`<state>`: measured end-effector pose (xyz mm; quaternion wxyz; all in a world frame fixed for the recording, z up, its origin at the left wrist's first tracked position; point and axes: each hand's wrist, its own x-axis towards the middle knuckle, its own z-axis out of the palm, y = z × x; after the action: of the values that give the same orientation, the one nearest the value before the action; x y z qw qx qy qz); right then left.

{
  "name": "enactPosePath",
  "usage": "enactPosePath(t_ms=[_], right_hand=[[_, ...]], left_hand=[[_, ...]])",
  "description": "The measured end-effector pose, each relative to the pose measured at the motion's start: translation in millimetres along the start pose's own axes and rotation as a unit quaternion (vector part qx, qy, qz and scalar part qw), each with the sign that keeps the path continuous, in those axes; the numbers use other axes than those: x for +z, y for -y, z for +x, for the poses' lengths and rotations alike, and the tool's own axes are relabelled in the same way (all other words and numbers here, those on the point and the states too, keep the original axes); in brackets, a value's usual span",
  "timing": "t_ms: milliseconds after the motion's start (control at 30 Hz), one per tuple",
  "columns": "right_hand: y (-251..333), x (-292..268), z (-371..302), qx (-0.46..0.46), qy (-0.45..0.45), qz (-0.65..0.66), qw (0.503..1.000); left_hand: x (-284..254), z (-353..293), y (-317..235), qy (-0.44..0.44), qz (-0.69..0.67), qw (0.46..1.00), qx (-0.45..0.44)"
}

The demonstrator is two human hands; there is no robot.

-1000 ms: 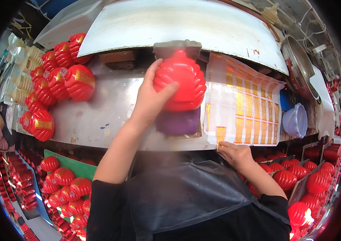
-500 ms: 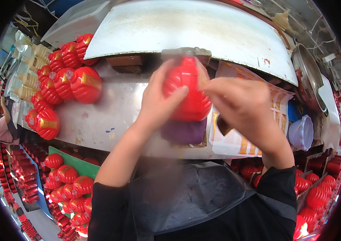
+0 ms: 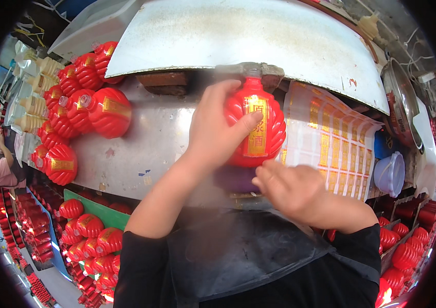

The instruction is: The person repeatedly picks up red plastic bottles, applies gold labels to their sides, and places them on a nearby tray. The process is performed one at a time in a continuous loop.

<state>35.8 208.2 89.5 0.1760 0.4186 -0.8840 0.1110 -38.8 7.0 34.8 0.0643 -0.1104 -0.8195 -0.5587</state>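
Observation:
A red ribbed bottle [image 3: 276, 126] lies with its neck away from me, against a grey block [image 3: 273, 74]. On its front panel is a gold label [image 3: 255, 149] with dark characters. My left hand [image 3: 212, 123] is wrapped round the bottle's left side, its thumb pressing on the label. By the bottle's lower right edge, my right hand [image 3: 297, 192] has its fingers curled together; whatever they hold, if anything, is hidden. A purple cloth [image 3: 234, 179] shows under the bottle. To the right lies a white sheet with rows of gold labels [image 3: 333, 154].
Several red bottles [image 3: 111, 113] stand on the left of the metal table [image 3: 151, 133]. A white board [image 3: 248, 31] spans the far side. A lilac bucket [image 3: 390, 174] and a metal pan [image 3: 402, 102] are at right. More bottles [image 3: 89, 226] fill crates below. Another person [image 3: 3, 169] is far left.
A gold label now shows on the bottle's front, which was plain red. My right hand has dropped from the bottle's upper right to its lower right edge. My left hand still holds the bottle.

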Motion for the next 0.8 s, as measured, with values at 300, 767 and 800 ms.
enactPosePath(t_ms=[300,767,800], right_hand=[[-66,26,28,0.216,-0.014,0.232,0.948],[-75,20,19,0.334,0.015,0.432,0.837],[-71,16,16,0.353,0.026,0.407,0.842]], left_hand=[[0,-27,5,0.004,0.103,0.989,0.109],[-1,-25,18,0.011,-0.013,0.997,0.079],[-1,-26,18,0.010,-0.047,0.997,0.059]])
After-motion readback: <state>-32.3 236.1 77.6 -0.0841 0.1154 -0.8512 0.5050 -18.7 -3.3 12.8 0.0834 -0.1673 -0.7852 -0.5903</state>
